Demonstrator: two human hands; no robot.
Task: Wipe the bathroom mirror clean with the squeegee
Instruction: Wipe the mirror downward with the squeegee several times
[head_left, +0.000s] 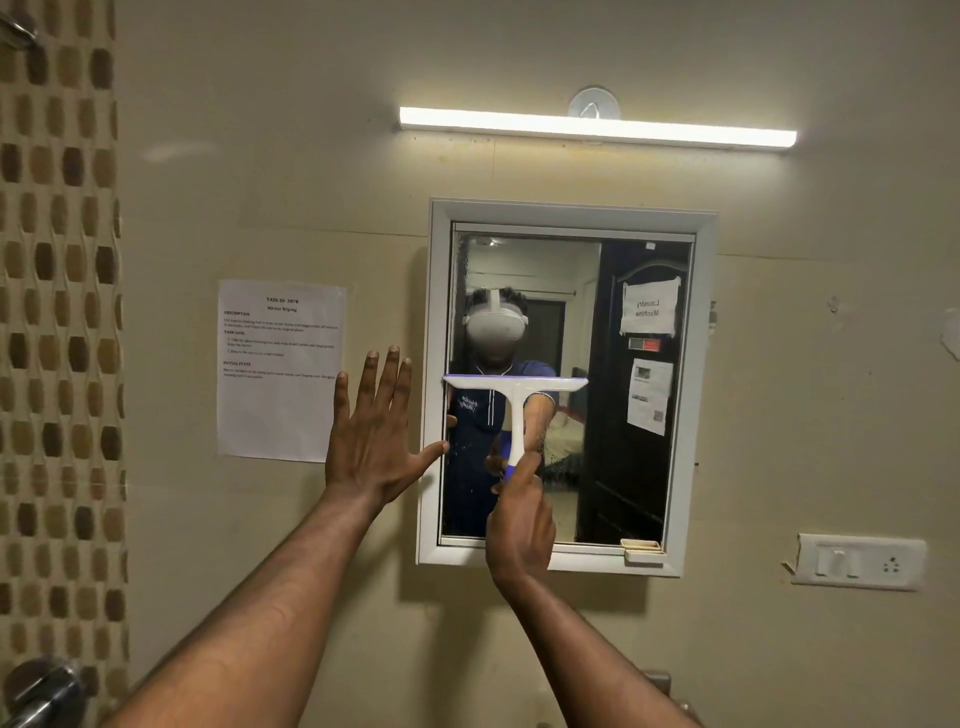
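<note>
Head view, and we're at the wall: mirror (623, 415) in its white frame, squeegee (515, 387) blade level on the left half of the glass, about mid-height. Right hand (519, 525) has its fingers clamped round the handle; left hand (371, 441) is flat on the wall, fingers spread wide. Best play, I'd say: even pressure, blade level, overlapping straight passes down to the bottom edge.

Before me stands a beige wall (311, 156); a lit tube light (597, 127) glows high up; brown mosaic tiles (57, 312) run down my left; a printed sheet (280, 371) is taped there; a white switchboard (860, 561) sits low right.
</note>
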